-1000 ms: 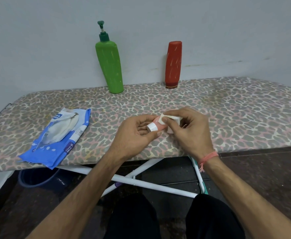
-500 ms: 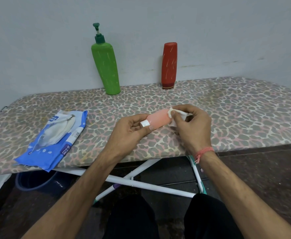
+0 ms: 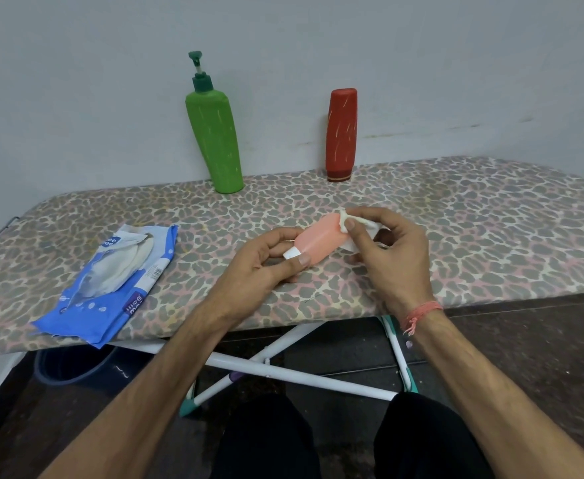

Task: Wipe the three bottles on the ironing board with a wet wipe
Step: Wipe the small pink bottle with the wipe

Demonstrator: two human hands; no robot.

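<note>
A small pink bottle (image 3: 320, 239) with a white cap lies tilted above the leopard-print ironing board (image 3: 473, 236). My left hand (image 3: 266, 262) grips it at the cap end. My right hand (image 3: 387, 250) pinches a white wet wipe (image 3: 349, 224) against the bottle's far end. A tall green pump bottle (image 3: 216, 133) stands upright at the back of the board by the wall. To its right stands a red bottle (image 3: 341, 133), cap down.
A blue wet wipe pack (image 3: 111, 288) lies open on the board's left front part. White board legs (image 3: 283, 371) cross below, and a dark bucket (image 3: 73, 368) sits on the floor under the left side. My knees are at the bottom.
My right hand has slid the wipe from the cap end along the pink bottle to its far end, so more of the bottle shows. The camera has shifted slightly.
</note>
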